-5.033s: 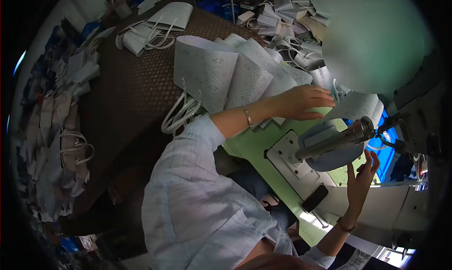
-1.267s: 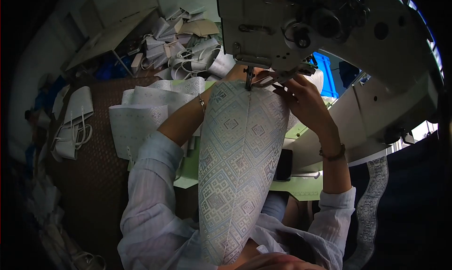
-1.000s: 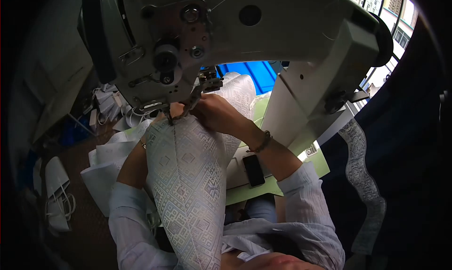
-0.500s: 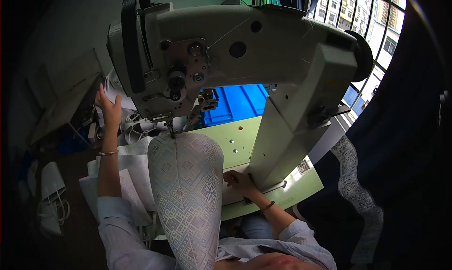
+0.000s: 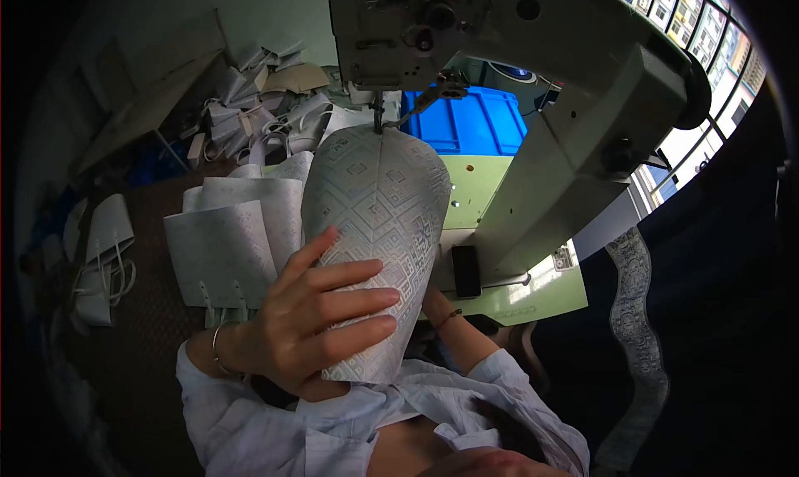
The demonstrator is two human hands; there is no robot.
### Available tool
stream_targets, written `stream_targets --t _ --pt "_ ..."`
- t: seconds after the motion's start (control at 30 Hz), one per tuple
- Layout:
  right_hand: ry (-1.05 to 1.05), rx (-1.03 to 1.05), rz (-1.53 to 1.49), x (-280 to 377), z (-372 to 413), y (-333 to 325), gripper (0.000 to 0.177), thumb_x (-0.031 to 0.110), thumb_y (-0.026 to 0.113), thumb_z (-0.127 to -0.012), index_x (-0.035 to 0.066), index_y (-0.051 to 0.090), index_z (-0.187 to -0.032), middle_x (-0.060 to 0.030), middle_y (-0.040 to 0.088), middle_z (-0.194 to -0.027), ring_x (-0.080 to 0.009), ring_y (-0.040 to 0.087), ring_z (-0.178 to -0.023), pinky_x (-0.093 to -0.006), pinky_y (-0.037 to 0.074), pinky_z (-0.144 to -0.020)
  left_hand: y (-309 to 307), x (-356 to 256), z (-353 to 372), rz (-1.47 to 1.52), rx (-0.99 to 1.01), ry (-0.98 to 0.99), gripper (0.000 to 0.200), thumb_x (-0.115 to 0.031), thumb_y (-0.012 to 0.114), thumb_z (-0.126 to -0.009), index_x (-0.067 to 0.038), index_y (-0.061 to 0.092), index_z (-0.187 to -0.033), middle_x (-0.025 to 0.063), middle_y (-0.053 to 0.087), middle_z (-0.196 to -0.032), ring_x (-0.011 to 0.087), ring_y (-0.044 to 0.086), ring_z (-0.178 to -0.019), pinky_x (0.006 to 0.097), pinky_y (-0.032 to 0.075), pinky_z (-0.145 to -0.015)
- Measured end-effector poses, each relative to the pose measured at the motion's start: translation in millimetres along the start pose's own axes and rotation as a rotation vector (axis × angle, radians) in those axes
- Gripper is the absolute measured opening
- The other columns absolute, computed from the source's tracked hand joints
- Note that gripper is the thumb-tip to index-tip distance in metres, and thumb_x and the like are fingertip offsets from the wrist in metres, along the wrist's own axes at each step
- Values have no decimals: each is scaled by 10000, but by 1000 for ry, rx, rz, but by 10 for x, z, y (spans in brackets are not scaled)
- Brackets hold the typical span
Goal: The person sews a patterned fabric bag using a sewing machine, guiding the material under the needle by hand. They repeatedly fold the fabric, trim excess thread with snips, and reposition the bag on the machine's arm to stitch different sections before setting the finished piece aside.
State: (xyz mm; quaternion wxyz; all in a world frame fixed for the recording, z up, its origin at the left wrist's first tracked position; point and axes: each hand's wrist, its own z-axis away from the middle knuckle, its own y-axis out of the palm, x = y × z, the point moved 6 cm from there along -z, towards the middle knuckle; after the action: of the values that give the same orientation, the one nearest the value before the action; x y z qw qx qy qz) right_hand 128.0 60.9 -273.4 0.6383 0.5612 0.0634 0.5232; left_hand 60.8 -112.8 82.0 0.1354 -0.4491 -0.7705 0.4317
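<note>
A silvery-white, diamond-patterned material piece [image 5: 374,202] curves like a tube with a lengthwise seam, its far end under the needle and presser foot [image 5: 379,115] of a sewing machine [image 5: 566,136]. My left hand [image 5: 312,323] holds its near part, fingers spread over the top and the thumb out of sight at the lower edge. My right hand [image 5: 434,304] is low beside the piece's right side. Only its wrist part with a bracelet shows; the fingers are hidden behind the piece.
Stacked white pieces with straps [image 5: 220,244] lie to the left, and a heap of similar pieces [image 5: 258,111] stands behind. A blue crate [image 5: 466,121] sits beyond the green machine table [image 5: 478,198]. A phone-like black object [image 5: 466,270] rests by the machine's column.
My left hand has come from the far left, beside the machine head, down onto the patterned piece. My right hand has drawn back from the table behind the piece. The view has shifted.
</note>
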Motion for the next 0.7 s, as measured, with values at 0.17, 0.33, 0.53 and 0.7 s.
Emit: stream_targets --t 0.17,0.33,0.53,0.7 --pt "-197 -144 82 561 -45 31 283 272 495 -957 52 672 -974 -9 534 -686 -77 446 -541 -256 350 -475 -202 -38 -73 -39 -93 -32 494 -468 437 -948 -53 605 -1156 155 616 -1191 328 592 -1128 561 340 -1050" --pt "-435 -321 159 1755 -202 5 288 271 491 -959 43 667 -963 11 481 -654 -57 389 -521 -249 310 -460 90 39 218 -166 -49 92 325 -292 533 -915 -74 640 -1132 109 623 -1206 275 595 -1132 498 374 -1050" --pt "-749 -578 478 2331 137 268 295 271 486 -963 33 661 -950 35 417 -615 -33 321 -498 -241 261 -442 782 336 820 -307 -102 111 351 -144 618 -848 -181 609 -1196 41 549 -1322 239 475 -1269 469 299 -1113" --pt "-1349 3 886 1514 1495 707 455 348 739 -810 13 598 -1084 4 460 -781 -69 380 -597 -227 330 -545 769 533 953 -203 -230 -59 426 -174 646 -820 -272 563 -1226 77 380 -1445 314 299 -1376 527 257 -1121"
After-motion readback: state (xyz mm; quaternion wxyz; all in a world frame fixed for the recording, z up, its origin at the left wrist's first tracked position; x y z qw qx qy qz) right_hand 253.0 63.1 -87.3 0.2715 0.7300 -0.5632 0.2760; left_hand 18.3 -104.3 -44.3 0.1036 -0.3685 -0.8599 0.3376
